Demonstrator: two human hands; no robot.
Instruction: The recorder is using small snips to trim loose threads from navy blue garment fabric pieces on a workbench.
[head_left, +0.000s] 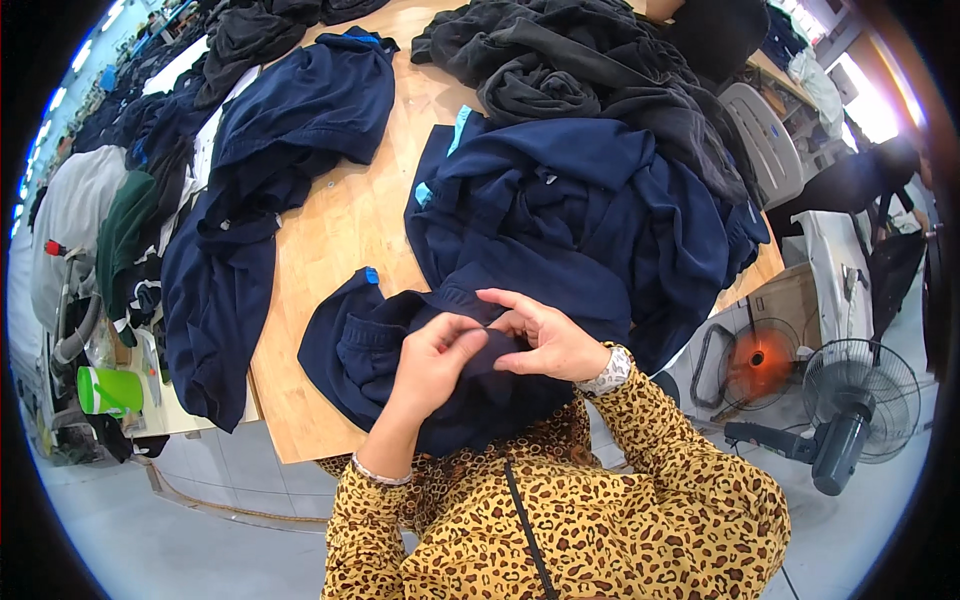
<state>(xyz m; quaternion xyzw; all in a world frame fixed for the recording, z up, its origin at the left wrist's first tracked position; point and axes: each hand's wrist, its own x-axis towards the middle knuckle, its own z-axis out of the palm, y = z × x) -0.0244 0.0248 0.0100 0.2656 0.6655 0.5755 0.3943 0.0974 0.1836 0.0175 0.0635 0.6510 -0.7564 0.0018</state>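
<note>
A navy garment [370, 345] with a gathered waistband lies bunched at the table's near edge, against my body. My left hand [435, 360] is closed in a pinch on its fabric, thumb against index finger. Just to the right, my right hand [545, 335] has its index finger and thumb spread apart, with the other fingertips close to the pinched spot. What lies right between the two hands is too small to make out. A small blue tag [371, 275] sticks up from the garment's far edge.
Beyond my hands a navy garment pile [560, 200] covers the wooden table [315, 300], with dark grey garments [560, 60] behind it. More navy garments [290, 110] lie at left. A green bucket [110, 390] stands far left; a grey fan [855, 410] and a glowing heater [757, 358] stand right.
</note>
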